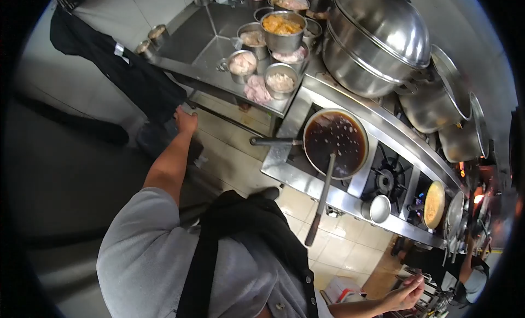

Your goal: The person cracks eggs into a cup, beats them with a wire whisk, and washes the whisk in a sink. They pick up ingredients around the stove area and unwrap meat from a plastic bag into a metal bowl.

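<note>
My left hand [186, 121] reaches out to the left, its fingers closed at the lower end of a long black cloth [123, 58]. A small greyish thing shows at its fingertips, too small to name. At the lower right my right hand [406, 295] is palm up in the air, fingers loosely curled, nothing visible in it. A wide pan [353, 135] of dark brown liquid sits on the stove, its handle pointing left. The ladle [320, 206] rests in it, handle hanging over the front edge.
Metal pots [280, 42] of pale and orange food crowd the steel counter [191, 31]. Behind the stove stands a large lidded steamer [377, 44]. An empty metal pot [377, 208] and a pan of yellow food [434, 204] are farther right. Another person [476, 279] is at the lower right.
</note>
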`<act>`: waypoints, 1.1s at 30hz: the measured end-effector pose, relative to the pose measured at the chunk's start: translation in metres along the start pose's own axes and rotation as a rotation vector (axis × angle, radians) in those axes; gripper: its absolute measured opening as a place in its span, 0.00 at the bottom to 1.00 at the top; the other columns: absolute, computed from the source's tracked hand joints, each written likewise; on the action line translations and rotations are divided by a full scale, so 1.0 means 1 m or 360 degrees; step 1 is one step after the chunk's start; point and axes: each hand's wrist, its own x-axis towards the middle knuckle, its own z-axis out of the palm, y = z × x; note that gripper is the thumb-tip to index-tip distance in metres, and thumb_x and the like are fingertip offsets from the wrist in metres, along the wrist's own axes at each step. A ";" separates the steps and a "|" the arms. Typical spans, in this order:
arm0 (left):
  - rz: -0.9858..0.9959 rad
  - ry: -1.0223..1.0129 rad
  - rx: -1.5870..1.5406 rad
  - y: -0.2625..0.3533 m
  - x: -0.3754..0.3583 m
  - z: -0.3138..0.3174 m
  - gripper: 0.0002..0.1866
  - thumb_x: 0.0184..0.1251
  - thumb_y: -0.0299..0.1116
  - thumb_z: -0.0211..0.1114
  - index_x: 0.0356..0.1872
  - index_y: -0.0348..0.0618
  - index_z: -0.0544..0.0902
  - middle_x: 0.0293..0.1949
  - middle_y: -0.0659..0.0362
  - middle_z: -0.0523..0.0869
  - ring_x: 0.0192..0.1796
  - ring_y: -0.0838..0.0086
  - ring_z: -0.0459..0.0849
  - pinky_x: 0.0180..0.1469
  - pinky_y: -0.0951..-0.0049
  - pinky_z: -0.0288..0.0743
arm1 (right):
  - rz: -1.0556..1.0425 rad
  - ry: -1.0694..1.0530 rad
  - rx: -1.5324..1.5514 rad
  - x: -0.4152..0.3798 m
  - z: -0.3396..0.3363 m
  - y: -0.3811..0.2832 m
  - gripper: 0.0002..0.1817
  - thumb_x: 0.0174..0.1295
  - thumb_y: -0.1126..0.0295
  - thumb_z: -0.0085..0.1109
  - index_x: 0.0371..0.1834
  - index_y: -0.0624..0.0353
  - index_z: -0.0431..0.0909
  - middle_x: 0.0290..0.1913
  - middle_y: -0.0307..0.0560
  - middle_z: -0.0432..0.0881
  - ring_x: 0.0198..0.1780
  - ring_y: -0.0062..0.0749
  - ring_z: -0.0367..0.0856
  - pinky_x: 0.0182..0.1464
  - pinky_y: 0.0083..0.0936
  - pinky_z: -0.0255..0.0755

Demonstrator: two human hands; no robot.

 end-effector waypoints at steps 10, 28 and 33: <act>0.0086 0.0165 -0.0337 0.034 0.106 -0.012 0.34 0.52 0.37 0.68 0.61 0.38 0.66 0.59 0.41 0.68 0.60 0.50 0.70 0.63 0.62 0.65 | -0.0469 0.0104 -0.0120 0.050 0.104 -0.098 0.20 0.65 0.60 0.58 0.22 0.65 0.78 0.20 0.44 0.78 0.21 0.32 0.75 0.25 0.25 0.70; 0.0720 -0.0645 -0.0817 0.257 0.344 0.053 0.13 0.58 0.32 0.66 0.42 0.38 0.82 0.37 0.59 0.85 0.41 0.77 0.82 0.46 0.76 0.74 | -0.0593 -0.0414 -0.0539 0.019 0.300 -0.293 0.18 0.64 0.60 0.59 0.26 0.65 0.80 0.23 0.47 0.80 0.24 0.36 0.78 0.27 0.30 0.71; 0.0981 -0.0810 -0.0891 0.319 0.393 0.108 0.12 0.60 0.36 0.65 0.40 0.41 0.84 0.35 0.62 0.85 0.37 0.79 0.83 0.41 0.77 0.75 | -0.0796 -0.0548 -0.0551 0.006 0.358 -0.350 0.15 0.62 0.63 0.62 0.27 0.66 0.80 0.25 0.47 0.81 0.25 0.36 0.79 0.27 0.29 0.71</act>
